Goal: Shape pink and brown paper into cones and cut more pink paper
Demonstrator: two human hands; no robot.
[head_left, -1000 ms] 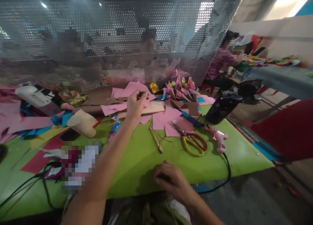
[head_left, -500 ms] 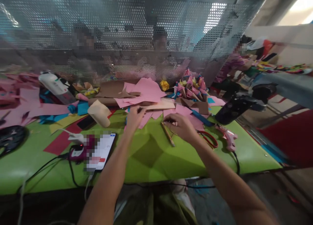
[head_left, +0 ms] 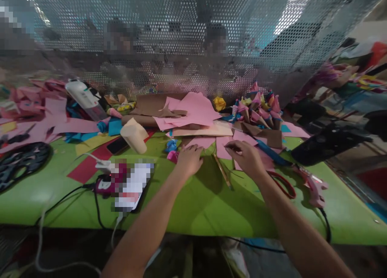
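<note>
My left hand (head_left: 190,160) lies over the near part of the green table with its fingers stretched forward to a cut piece of pink paper (head_left: 200,142). Just left of it are a crumpled blue paper piece (head_left: 171,145) and a magenta one (head_left: 173,156). My right hand (head_left: 246,156) hovers at another pink paper piece (head_left: 223,149), its thumb and fingertips drawn together; what is between them, if anything, is too small to tell. Between the hands lies a pencil (head_left: 223,171). Behind them sits a flat cream-coloured sheet or board (head_left: 202,131).
Red-handled scissors (head_left: 284,185), a pink glue gun (head_left: 314,189) and a black cylinder (head_left: 328,143) lie right. A phone (head_left: 136,187), power adapter (head_left: 110,183) and cream roll (head_left: 134,136) stand left. Paper cones (head_left: 256,106) pile before a perforated metal screen (head_left: 181,40); people sit behind.
My left hand has left the cream-coloured board and come nearer and to the right, uncovering the blue and magenta pieces. My right hand has moved away from the pencil's tip. The view has turned left.
</note>
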